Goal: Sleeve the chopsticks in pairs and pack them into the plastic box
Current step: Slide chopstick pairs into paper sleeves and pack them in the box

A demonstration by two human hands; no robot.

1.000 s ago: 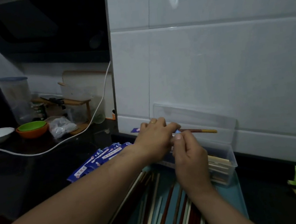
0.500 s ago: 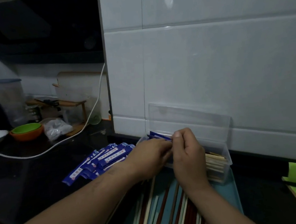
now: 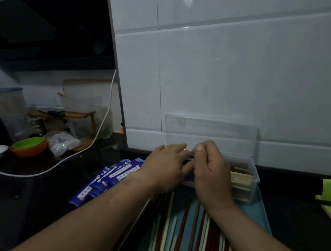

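Head view: a dim kitchen counter beside a white tiled wall (image 3: 236,66).
Left hand (image 3: 169,166): back upward, with the fingers laid over a blue printed chopstick sleeve (image 3: 191,157) and the thumb under it, pinching it.
Right hand (image 3: 212,169): fingers curled and thumb tip raised, pinching the same sleeve; the two hands touch.
Sleeve position: over the left end of the clear plastic box (image 3: 247,176), mostly hidden by the hands.
Box: stands at the far end of a teal flat tray (image 3: 264,217). Its lid is open and leans on the tiles, and pale stick ends show inside.
Loose red-brown and cream chopsticks (image 3: 180,236): lying on the tray under the wrists.
Fan of spare blue sleeves (image 3: 108,176): on the black counter, just left of the left hand.
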